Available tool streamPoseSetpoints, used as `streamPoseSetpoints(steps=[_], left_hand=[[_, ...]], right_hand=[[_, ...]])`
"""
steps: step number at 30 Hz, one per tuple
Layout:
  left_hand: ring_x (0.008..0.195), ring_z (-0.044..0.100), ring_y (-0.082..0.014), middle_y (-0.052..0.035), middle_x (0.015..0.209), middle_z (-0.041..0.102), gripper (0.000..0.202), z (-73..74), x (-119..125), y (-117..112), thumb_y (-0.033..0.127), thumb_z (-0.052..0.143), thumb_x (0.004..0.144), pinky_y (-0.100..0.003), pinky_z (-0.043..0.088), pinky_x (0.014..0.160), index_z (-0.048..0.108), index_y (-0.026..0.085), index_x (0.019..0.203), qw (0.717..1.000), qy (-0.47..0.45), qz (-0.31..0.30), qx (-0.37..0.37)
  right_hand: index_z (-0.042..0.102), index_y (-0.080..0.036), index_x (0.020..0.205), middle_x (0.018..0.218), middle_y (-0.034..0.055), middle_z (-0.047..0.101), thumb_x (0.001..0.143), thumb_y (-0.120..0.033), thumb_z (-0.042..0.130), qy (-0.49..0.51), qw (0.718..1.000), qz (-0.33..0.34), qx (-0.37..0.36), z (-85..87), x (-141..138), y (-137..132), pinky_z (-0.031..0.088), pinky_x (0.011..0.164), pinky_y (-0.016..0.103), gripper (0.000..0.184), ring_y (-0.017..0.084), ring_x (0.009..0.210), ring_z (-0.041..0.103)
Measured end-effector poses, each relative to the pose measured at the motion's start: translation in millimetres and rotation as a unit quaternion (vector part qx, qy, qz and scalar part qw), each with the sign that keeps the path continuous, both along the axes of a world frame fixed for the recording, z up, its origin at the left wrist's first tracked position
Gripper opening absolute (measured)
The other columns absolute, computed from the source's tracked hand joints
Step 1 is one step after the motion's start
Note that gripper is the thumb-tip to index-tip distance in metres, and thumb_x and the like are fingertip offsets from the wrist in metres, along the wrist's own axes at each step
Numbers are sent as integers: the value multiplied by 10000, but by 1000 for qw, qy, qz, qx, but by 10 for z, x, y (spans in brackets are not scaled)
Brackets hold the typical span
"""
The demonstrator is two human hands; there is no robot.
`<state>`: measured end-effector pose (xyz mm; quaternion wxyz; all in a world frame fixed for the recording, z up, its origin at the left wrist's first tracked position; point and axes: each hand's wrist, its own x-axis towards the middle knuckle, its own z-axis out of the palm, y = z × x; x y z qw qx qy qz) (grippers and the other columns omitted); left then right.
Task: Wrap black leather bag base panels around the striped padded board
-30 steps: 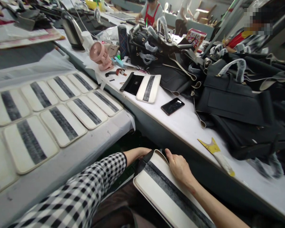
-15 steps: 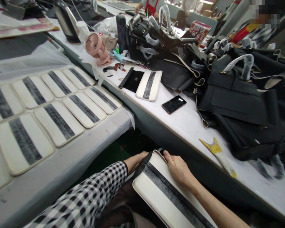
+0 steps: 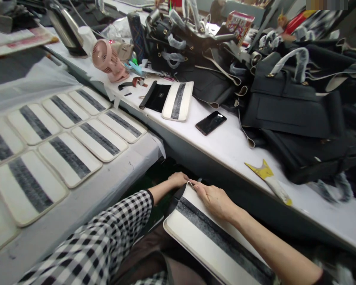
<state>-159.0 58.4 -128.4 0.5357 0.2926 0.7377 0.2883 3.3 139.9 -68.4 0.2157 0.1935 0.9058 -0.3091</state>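
Observation:
Across my lap, slanting down to the right, lies a cream bag panel point(image 3: 207, 241) with a dark, scuffed strip along it. Black material shows under its left end. My right hand point(image 3: 215, 200) is closed on the panel's far edge, thumb on top, close to the upper corner. At that same corner my left hand point(image 3: 178, 180) is closed too, its fingertips meeting those of the right. Exactly what the left fingers pinch is partly hidden behind the corner.
Several similar cream panels point(image 3: 71, 158) lie in rows on the left table. Along the right table are a phone point(image 3: 211, 122), a black-and-cream piece point(image 3: 178, 101), a yellow-ended scraper point(image 3: 268, 180), a pink fan point(image 3: 106, 59) and black handbags point(image 3: 284, 111). A dark gap separates the tables.
My left hand has come up from behind the panel to its top corner. The right hand has shifted slightly toward that corner, and the fingers now meet. The view has tilted a little.

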Motion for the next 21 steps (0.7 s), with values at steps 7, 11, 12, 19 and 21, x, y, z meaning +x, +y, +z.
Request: streamPoseSetpoints(steps=[7,11,12,19,21], left_hand=[[537,440,-86,43,580,535,424,539,-167,318,504,834,587,-210,316,480,623,154,702,960,-90,-258,55],[504,414,-84,59,541,491,456,643,-97,362,501,845,555,-200,303,436,563,170,693,936,-83,-343,12],[495,412,-88,61,541,486,462,648,-90,372,514,837,561,-200,297,417,559,177,711,933,-77,-351,-1],[492,423,-100,64,597,491,473,660,-114,422,560,778,631,-200,351,368,534,200,818,918,-48,-392,-46],[493,429,-102,67,607,488,459,647,-122,433,560,763,652,-203,364,374,531,205,829,914,-36,-402,-50]], right_hand=[[471,-274,1431,1305,126,622,984,-587,203,-8,996,-34,-78,35,331,109,454,945,495,608,347,1134,616],[406,-285,1480,1399,94,554,983,-576,259,-4,991,-52,-122,60,646,224,407,1032,465,594,317,1233,553],[403,-296,1481,1406,79,550,983,-573,271,-4,989,-55,-135,71,744,260,404,1040,454,585,307,1241,547],[466,-326,1441,1389,26,570,952,-602,374,-42,977,-108,-179,153,1573,508,387,1075,424,570,300,1244,545],[464,-335,1441,1379,25,579,948,-602,389,-49,973,-126,-184,152,1723,550,405,1057,420,566,301,1233,554]])
